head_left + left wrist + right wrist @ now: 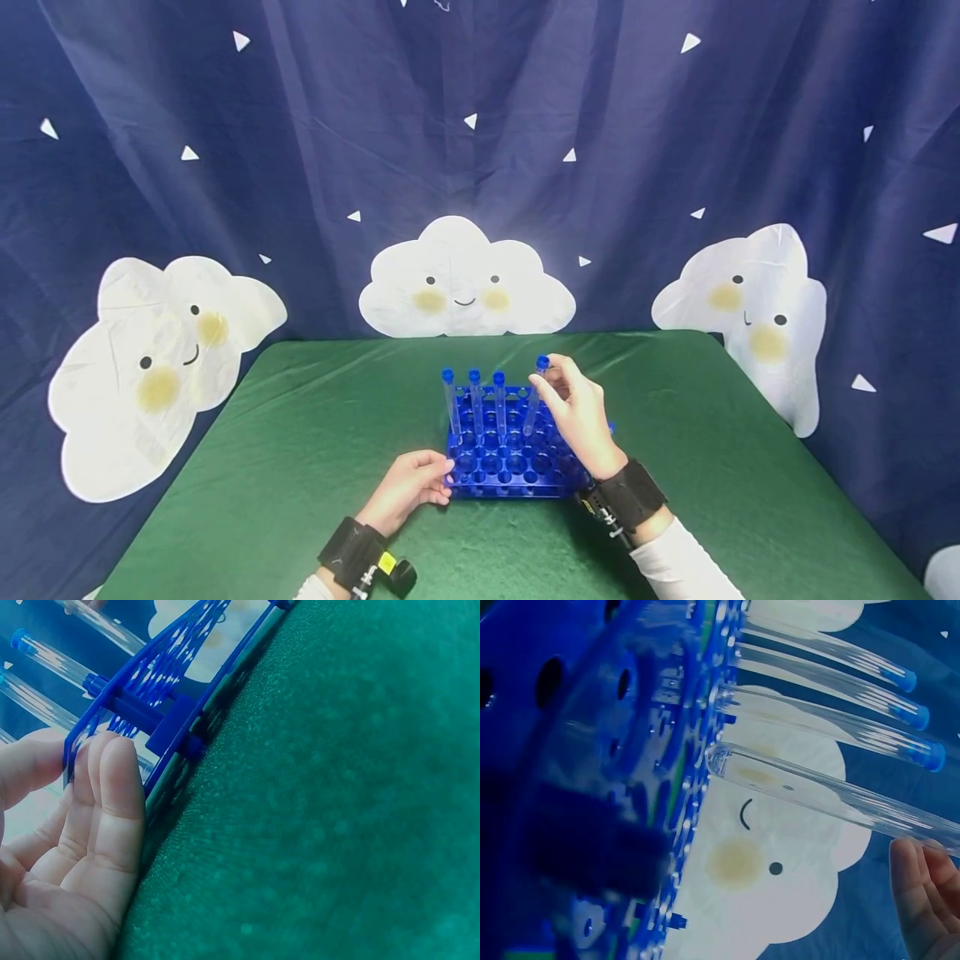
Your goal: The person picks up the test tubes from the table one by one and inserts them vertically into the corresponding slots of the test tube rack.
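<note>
A blue test tube rack (pixel 517 481) with rows of round holes stands on the green-covered table. Three clear test tubes with blue caps, including the leftmost tube (pixel 452 407), stand upright in it towards the left. My left hand (pixel 410 486) grips the rack's near left corner, thumb on top and fingers against the side, as the left wrist view shows. With thumb and fingertips my right hand (pixel 583 414) pinches another blue-capped test tube (pixel 795 786) near its cap. This tube leans slightly, its rounded bottom right at the rack's top plate, right of the standing tubes.
The green tablecloth (pixel 322 417) spreads around the rack to the table edges. Behind the table hangs a dark blue curtain (pixel 465 175) with white clouds and small triangles. A black wrist strap with a camera (pixel 402 577) sits on the left forearm, close over the table.
</note>
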Motion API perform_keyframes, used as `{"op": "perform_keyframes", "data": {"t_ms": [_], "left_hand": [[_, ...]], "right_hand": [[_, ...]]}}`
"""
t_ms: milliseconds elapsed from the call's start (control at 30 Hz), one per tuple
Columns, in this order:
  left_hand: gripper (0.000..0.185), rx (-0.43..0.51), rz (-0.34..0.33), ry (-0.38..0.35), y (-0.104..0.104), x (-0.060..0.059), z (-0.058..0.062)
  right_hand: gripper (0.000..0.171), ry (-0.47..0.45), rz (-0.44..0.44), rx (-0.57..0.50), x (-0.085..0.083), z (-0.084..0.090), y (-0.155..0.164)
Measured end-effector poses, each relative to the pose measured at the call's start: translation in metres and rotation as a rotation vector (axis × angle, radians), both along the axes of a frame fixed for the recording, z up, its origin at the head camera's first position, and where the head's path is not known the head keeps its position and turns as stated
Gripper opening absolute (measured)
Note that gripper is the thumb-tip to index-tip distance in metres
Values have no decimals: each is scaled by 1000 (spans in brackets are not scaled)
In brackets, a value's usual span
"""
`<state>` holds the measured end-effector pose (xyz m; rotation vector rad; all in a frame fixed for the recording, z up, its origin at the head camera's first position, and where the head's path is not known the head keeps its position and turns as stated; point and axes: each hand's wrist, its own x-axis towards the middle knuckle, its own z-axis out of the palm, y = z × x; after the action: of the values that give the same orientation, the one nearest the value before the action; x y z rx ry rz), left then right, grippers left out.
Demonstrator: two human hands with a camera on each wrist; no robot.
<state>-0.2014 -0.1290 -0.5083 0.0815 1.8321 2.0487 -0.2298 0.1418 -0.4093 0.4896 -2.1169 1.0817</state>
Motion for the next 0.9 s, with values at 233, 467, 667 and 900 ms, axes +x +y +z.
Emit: {"op": "perform_keyframes", "data": {"t_ms": [233, 467, 667, 900], "left_hand": [[22, 0, -3, 0, 0, 0, -1], [20, -5, 0, 1, 0, -1, -1], [20, -5, 0, 2, 1, -1, -1], [19, -10, -1, 8, 0, -1, -1]], "right_hand": [[26, -90, 30, 25, -3, -7, -2], [26, -156, 32, 79, -5, -11, -3], [26, -226, 49, 67, -7, -16, -3], [28, -216, 36, 75, -6, -18, -4]]}}
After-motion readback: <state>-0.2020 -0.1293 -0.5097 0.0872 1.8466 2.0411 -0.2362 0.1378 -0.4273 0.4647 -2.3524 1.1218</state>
